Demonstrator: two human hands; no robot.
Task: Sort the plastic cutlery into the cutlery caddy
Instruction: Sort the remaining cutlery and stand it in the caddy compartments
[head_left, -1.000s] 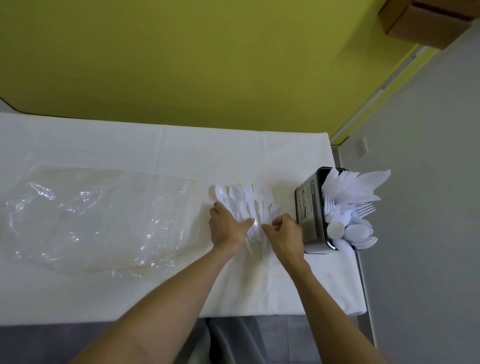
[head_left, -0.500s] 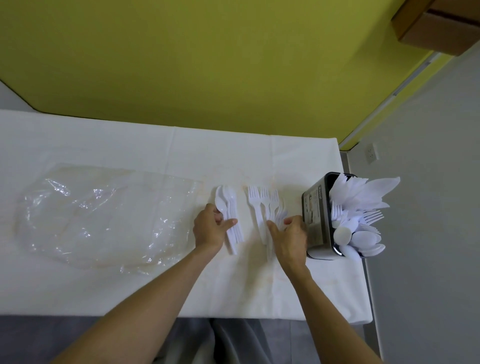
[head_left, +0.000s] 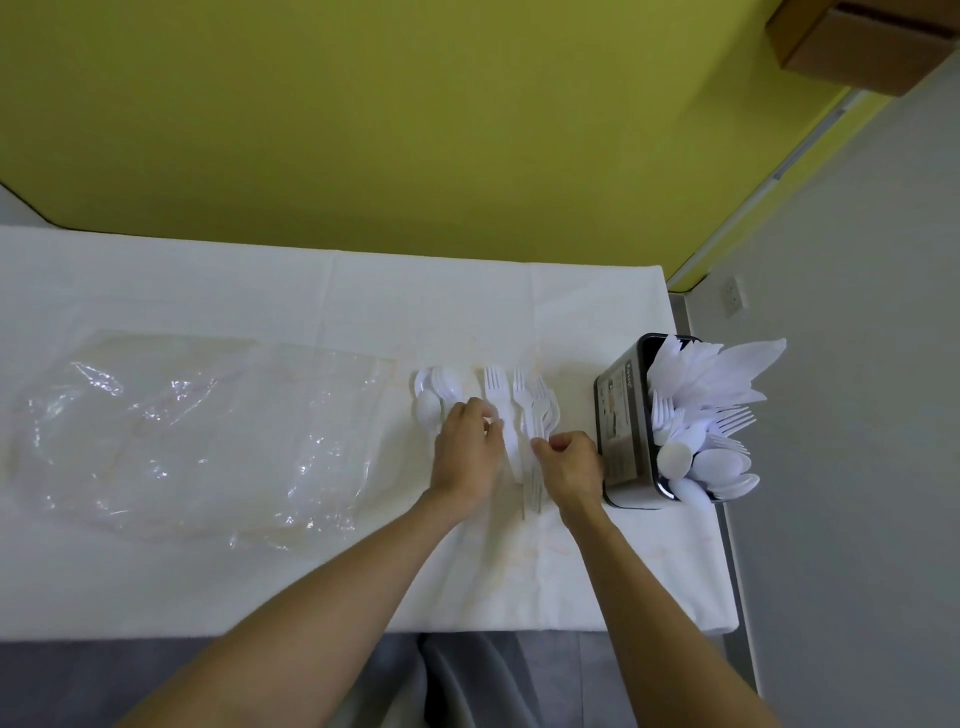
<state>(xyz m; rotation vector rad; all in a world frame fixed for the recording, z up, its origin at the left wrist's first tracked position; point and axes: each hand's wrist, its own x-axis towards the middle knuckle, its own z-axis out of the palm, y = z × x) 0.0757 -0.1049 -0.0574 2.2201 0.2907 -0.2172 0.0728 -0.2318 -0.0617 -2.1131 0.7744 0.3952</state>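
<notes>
Head view: mixed pile now split. Spoons (head_left: 434, 392) lie beyond left hand (head_left: 467, 449), forks (head_left: 525, 402) between both hands. Left hand pinches one fork handle; right hand (head_left: 571, 467) pinches fork bunch. Caddy (head_left: 618, 415) just right of right knuckles, already part-filled. Forks look ready to load.

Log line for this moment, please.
left hand: over spoons, grip unclear | right hand: pinching forks | caddy: holds cutlery | stage: sorting on table

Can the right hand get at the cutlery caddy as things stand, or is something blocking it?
Probably yes. The right hand, curled on the forks, lies right beside the caddy with nothing between them; its open top, though crowded, is uncovered.
</notes>
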